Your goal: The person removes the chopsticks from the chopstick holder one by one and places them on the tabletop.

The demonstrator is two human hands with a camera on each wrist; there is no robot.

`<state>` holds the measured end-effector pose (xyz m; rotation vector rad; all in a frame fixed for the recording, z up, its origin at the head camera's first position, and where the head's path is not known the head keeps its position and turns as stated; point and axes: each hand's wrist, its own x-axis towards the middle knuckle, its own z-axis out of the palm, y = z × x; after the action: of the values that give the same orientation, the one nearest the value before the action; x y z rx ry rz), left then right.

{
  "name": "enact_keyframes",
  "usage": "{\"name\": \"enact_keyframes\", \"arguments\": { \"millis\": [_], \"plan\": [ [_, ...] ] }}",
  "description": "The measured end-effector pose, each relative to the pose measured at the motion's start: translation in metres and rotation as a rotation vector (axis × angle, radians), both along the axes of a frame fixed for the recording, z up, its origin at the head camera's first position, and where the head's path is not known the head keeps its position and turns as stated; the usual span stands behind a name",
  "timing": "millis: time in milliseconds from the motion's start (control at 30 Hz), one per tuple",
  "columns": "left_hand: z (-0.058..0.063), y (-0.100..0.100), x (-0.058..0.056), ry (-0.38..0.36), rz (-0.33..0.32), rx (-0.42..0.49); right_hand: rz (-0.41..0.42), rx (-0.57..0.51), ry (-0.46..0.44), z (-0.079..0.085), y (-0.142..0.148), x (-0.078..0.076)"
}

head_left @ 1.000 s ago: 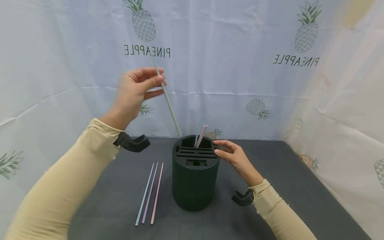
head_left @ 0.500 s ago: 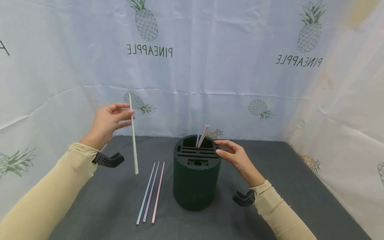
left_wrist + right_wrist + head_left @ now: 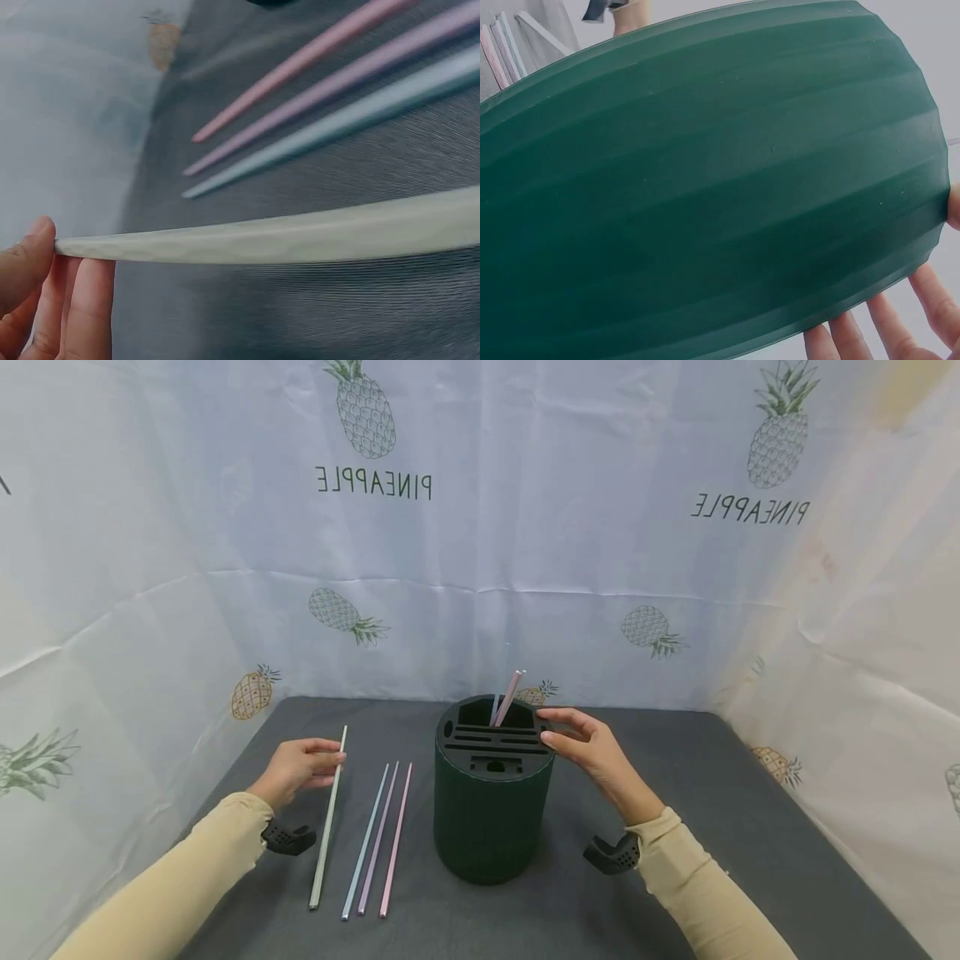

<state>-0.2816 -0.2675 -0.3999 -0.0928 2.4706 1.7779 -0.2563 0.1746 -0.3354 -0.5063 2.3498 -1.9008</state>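
Observation:
My left hand (image 3: 296, 770) pinches a pale green chopstick (image 3: 327, 827) between thumb and fingers near its thin end, as the left wrist view shows. The thick end points toward me, low over the table. Just right of it lie a blue chopstick (image 3: 366, 842), a purple chopstick (image 3: 378, 842) and a pink chopstick (image 3: 397, 842), side by side. A dark green round utensil holder (image 3: 489, 827) with a slotted black top stands upright at the centre. My right hand (image 3: 600, 760) touches its right rim and side with fairly straight fingers. Pink and blue chopsticks (image 3: 507, 697) lean in its back compartment.
A dark grey cloth (image 3: 675, 893) covers the table. White curtains (image 3: 570, 552) printed with pineapples hang behind and along both sides. Each wrist wears a black strap-on mount (image 3: 611, 855).
My left hand has carried the pale green chopstick from above the holder leftward and down to the table beside the three lying chopsticks. My right hand has stayed at the holder's rim.

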Motion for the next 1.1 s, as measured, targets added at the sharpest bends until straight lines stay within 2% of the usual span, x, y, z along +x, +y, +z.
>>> {"name": "enact_keyframes", "arguments": {
  "millis": [167, 400, 833, 1100],
  "plan": [
    [-0.018, 0.007, -0.001, -0.030, 0.000, -0.050, 0.003, 0.001, 0.007, -0.001, 0.000, -0.001],
    [-0.033, 0.017, -0.005, -0.042, -0.007, -0.089, 0.003, -0.002, 0.007, -0.001, 0.000, 0.000],
    [-0.045, 0.032, -0.014, -0.089, 0.067, -0.137, -0.005, 0.006, 0.007, -0.001, 0.000, 0.000],
    [-0.047, 0.035, -0.015, -0.073, 0.067, -0.166, -0.009, 0.009, -0.003, 0.000, 0.000, 0.000]
  ]
}}
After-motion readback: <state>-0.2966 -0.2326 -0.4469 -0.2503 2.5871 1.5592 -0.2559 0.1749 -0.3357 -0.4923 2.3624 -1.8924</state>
